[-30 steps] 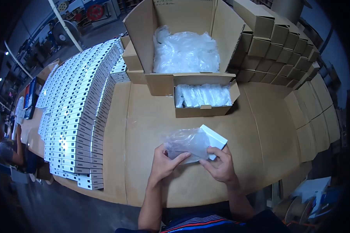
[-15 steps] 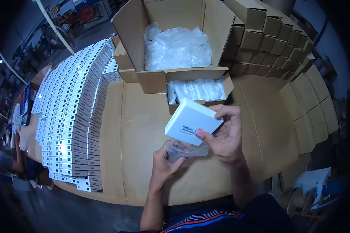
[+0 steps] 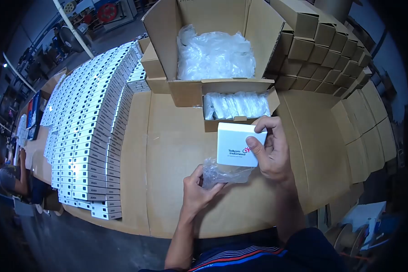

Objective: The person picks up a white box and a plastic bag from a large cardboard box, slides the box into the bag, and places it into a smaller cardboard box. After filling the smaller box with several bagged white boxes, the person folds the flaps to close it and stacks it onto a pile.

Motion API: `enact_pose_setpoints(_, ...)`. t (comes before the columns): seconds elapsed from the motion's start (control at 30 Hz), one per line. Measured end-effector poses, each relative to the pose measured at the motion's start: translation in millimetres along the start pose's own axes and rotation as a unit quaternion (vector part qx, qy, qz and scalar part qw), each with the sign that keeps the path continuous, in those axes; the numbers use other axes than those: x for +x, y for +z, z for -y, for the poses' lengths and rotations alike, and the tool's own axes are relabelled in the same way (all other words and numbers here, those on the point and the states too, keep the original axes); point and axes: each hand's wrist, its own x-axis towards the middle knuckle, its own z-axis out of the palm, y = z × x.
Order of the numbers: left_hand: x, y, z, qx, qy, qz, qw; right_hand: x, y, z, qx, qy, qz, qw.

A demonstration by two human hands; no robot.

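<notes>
My right hand point(image 3: 273, 149) grips a white box point(image 3: 233, 140) by its right side, thumb on the printed face and fingers behind. The lettering reads "Telkom Indonesia" beside a red logo. Just below, my left hand point(image 3: 201, 190) pinches a clear plastic bag point(image 3: 233, 176), its mouth spread right at the box's lower edge. Beyond the hands stands a small open carton point(image 3: 239, 122) packed with a row of plastic-wrapped items point(image 3: 235, 105).
A big open carton point(image 3: 186, 93) at the back holds a heap of clear plastic bags point(image 3: 215, 56). Stacked white boxes point(image 3: 90, 131) rise on the left; brown cartons point(image 3: 303, 49) are piled at back right. Folded cardboard point(image 3: 369, 136) lines the right edge. Another person point(image 3: 16, 177) sits far left.
The white box has turned from tilted to nearly upright, its lower edge now at the bag's mouth. The bag has spread wider. The whole view has shifted slightly.
</notes>
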Motion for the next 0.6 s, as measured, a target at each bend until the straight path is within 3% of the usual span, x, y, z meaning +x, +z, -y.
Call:
enact_pose_setpoints(0.27,2,3,-4,0.006,0.002,-0.003,1.000,16,5,13,-0.043,-0.033,0.140,0.989)
enact_pose_setpoints(0.43,1,4,0,-0.051,0.007,-0.017,0.999,19,11,8,-0.085,0.054,0.146,0.984)
enact_pose_setpoints(0.6,-5,-1,14,-0.247,-0.075,-0.001,0.966,16,10,-8,-0.106,0.089,0.135,0.981)
